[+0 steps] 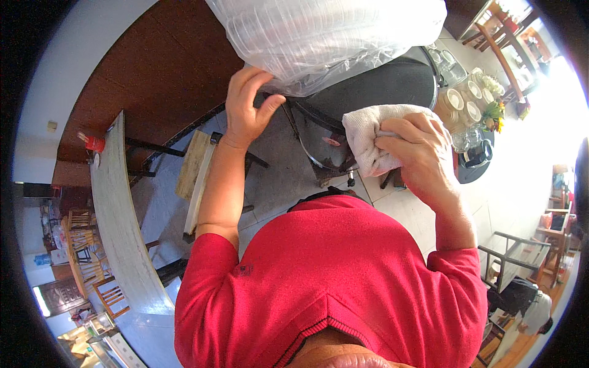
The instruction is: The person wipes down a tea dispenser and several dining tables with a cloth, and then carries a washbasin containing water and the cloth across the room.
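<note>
One folded white cloth (371, 138) sat clamped in our right hand (423, 153) near the black surface (392, 83); we judged a snug fold best. Beyond, our left hand (248, 107), fingers parted, seemed to touch the clear plastic bag (331, 43).

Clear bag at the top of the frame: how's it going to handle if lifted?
Skin probably floppy: the bag is thin, wrinkled film, so a grip may just bunch it up. Contents may hold some shape, since ridged forms show through and keep it bulging. Could be light for its bulk if those forms are hollow, but the picture doesn't settle that.
</note>
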### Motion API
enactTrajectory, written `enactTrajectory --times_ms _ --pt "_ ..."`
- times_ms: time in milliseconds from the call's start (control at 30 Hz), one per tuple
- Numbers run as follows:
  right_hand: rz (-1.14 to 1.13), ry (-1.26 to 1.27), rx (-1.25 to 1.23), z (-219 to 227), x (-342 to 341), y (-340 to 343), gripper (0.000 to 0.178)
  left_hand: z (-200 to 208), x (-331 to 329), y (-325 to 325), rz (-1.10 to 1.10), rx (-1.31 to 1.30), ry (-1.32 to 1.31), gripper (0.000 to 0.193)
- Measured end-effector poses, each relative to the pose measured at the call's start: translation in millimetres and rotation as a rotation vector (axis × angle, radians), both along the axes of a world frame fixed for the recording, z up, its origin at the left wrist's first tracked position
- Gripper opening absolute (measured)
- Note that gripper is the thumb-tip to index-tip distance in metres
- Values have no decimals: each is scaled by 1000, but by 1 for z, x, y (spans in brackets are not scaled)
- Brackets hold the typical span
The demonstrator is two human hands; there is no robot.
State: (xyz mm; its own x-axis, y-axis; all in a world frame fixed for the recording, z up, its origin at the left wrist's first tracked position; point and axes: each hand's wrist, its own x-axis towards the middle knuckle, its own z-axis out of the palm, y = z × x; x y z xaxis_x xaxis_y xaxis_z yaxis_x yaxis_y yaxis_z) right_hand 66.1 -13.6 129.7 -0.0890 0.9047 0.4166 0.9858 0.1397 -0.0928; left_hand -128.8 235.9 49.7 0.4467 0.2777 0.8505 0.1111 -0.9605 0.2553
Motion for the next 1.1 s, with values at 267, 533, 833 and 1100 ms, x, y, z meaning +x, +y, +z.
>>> enactTrajectory --times_ms 267,533,833,1100 --pt "63 11 203 -22 -41 63 26 -2 3 9 -137 -226 14 21" --pt "116 12 60 -17 -18 35 13 -6 16 5 115 -398 -84 18" --pt "-378 363 192 -32 68 -35 17 -4 18 -23 212 -59 -194 12" --pt "-210 209 383 -45 15 -27 22 27 57 -81 -254 75 89 13"
